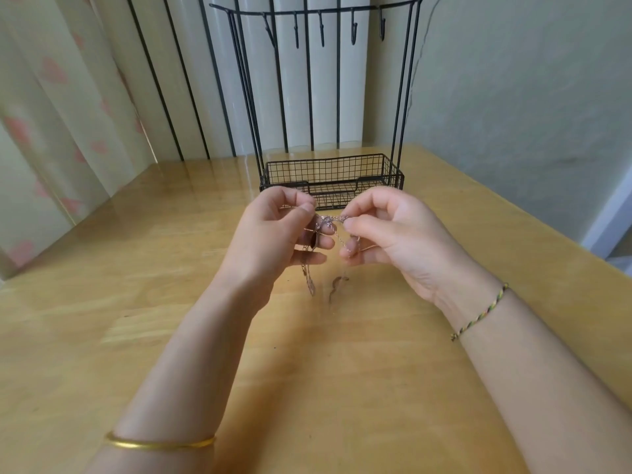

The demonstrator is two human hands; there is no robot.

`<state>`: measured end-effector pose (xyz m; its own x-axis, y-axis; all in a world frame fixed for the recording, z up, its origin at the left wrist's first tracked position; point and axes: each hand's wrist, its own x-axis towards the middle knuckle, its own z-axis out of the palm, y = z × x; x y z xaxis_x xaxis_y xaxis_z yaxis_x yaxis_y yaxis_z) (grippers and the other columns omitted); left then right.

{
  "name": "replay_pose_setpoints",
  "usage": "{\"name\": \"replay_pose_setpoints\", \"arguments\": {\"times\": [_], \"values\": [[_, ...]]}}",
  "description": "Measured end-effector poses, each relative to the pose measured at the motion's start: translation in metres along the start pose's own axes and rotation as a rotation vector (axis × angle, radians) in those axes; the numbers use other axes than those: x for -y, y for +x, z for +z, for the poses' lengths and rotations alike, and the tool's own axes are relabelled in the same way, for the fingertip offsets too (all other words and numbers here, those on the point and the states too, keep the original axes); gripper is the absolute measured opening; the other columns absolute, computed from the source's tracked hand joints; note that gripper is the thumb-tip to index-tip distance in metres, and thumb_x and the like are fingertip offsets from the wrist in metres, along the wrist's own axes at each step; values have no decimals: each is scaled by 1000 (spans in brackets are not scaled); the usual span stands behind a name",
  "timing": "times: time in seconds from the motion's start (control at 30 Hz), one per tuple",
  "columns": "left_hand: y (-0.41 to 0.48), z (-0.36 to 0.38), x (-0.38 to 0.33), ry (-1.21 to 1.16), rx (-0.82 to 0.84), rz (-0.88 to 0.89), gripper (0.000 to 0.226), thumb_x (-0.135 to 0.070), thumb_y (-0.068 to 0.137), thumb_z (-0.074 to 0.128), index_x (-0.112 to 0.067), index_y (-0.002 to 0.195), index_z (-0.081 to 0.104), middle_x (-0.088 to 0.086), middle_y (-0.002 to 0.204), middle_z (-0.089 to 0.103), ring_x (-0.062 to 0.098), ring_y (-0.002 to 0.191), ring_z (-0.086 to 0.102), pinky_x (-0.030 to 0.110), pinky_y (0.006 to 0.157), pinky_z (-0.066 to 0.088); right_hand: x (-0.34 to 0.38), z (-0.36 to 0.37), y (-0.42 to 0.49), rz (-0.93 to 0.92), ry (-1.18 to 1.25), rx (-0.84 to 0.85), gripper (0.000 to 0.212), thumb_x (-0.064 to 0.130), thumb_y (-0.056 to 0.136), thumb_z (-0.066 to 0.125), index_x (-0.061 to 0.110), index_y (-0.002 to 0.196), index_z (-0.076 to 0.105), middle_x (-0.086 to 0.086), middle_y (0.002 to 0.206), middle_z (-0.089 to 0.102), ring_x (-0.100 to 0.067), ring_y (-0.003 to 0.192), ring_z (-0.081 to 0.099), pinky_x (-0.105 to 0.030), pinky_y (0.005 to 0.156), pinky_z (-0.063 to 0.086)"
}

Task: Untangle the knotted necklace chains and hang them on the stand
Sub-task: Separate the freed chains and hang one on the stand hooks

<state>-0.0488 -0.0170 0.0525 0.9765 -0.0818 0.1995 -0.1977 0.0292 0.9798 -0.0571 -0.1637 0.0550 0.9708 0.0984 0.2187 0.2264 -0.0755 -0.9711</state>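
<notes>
Here, fine pinkish chains [329,221], 1 tangle.

Necklace chains [327,221]: pale rose-silver, fine links.
Stand [400,97]: black wire throughout. Its basket [328,171] is a square grid mesh.
Tabletop [136,302]: glossy honey-yellow wood with faint grain streaks.
Curtain [51,97], beyond the left edge: cream, scattered pink heart-like blotches.
Bangle [160,443]: plain gold.
Cord bracelet [478,314]: twisted green, yellow and reddish strands.
Wall [513,97], beyond the right edge: pale grey-green.
Bars [309,97] behind the stand: black against white.

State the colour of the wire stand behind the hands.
Black; the wire stand shows best in the head view.
</notes>
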Motion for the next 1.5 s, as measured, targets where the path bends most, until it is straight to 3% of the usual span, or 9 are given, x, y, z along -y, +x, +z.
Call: {"name": "replay_pose_setpoints", "arguments": {"times": [0.17,0.33,0.67,0.77,0.9,1.0,1.23,1.37,1.5], "values": [[4,-1,2,-45,-70,-46,7,-11,97,49,-10,92,54,5,75,68,18,74,69,39,76,59,-1,-5,3,-77,-96,-95,16,-5,76,58,11,70,60,-9,76,62,-28,74,63,-44,78,55],[6,-1,3,-137,-119,-80,12,-10,98,46,-13,90,55,-1,64,65,16,72,69,37,83,57,-1,-7,5,-25,81,-161,21,-7,73,49,10,62,46,-7,66,60,-22,63,62,-38,73,52],[8,-5,-1,-481,-185,-82,11,0,97,42,-4,89,50,4,61,46,17,62,60,35,74,59,-2,-16,9,69,467,-193,20,-3,80,45,12,68,47,-5,65,63,-22,69,63,-38,77,53],[9,-9,0,-511,-226,-104,10,-2,96,43,-6,89,50,2,60,45,12,52,55,28,61,57,-2,-16,10,92,583,-202,17,0,85,45,12,75,50,-4,61,57,-21,66,63,-39,79,54],[10,-15,1,-360,-267,-101,13,-6,96,42,-13,88,50,-1,60,45,6,42,38,19,40,36,-3,-16,11,88,650,-268,19,-1,89,45,13,78,49,0,56,42,-12,46,44,-27,53,51],[11,-20,3,-155,-318,-60,16,-5,95,39,-16,87,48,-3,64,47,5,41,31,17,35,25,-3,-20,9,62,381,-334,20,0,88,45,14,75,49,2,59,39,-8,42,29,-18,38,25],[14,-29,6,254,-488,113,17,-14,96,44,-26,84,48,-2,69,48,11,51,34,21,42,28,-7,-22,6,-39,-686,-316,10,24,74,57,27,74,68,18,63,59,-9,71,53,-27,62,40],[15,-41,7,315,-611,165,8,-16,97,42,-20,96,48,-3,69,45,12,55,37,26,47,32,-7,-26,4,-2,-933,-208,7,35,72,65,33,66,66,19,75,64,-14,92,54,-27,68,36],[18,-49,10,271,-709,133,8,-16,97,37,-19,100,44,-2,77,48,13,59,40,29,53,35,-12,-27,6,-38,-942,-216,15,40,76,69,32,64,66,14,70,61,-17,89,54,-28,68,36]]}}
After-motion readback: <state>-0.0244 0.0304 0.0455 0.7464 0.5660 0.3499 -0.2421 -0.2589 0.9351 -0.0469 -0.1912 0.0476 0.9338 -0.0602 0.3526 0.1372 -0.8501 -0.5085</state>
